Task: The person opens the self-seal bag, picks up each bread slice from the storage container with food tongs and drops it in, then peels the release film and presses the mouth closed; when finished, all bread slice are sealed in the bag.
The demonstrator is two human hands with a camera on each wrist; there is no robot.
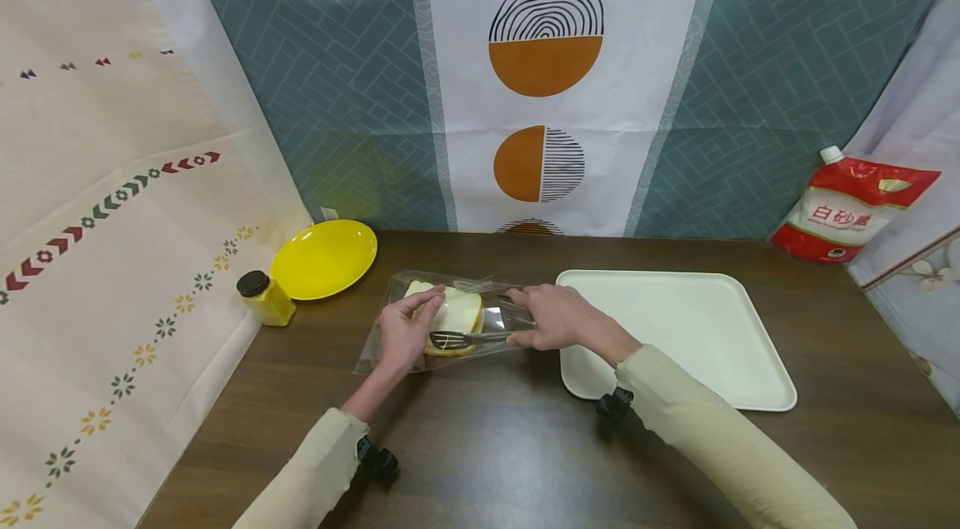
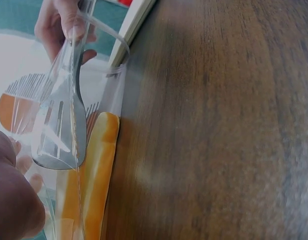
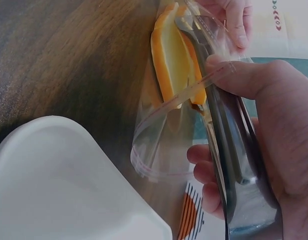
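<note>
A clear plastic bag (image 1: pixel 371 350) lies on the table with bread slices (image 1: pixel 459 311) inside; their crusts show in both wrist views. My right hand (image 1: pixel 557 316) grips metal bread tongs (image 3: pixel 238 145) at the bag's mouth. The tongs' slotted blade (image 2: pixel 59 132) reaches into the bag, and a forked tip (image 2: pixel 92 116) shows behind it by the bread. Thumb and fingers of my left hand (image 1: pixel 405 333) pinch the bag's film above the bread. Part of the left fingers is hidden in its wrist view.
A white tray (image 1: pixel 697 346) stands right of the bag, under the right forearm. At the back left are a yellow plate (image 1: pixel 324 260) and a yellow jar with a black lid (image 1: pixel 267 300). A red and white sugar pouch (image 1: pixel 847 208) leans at the back right.
</note>
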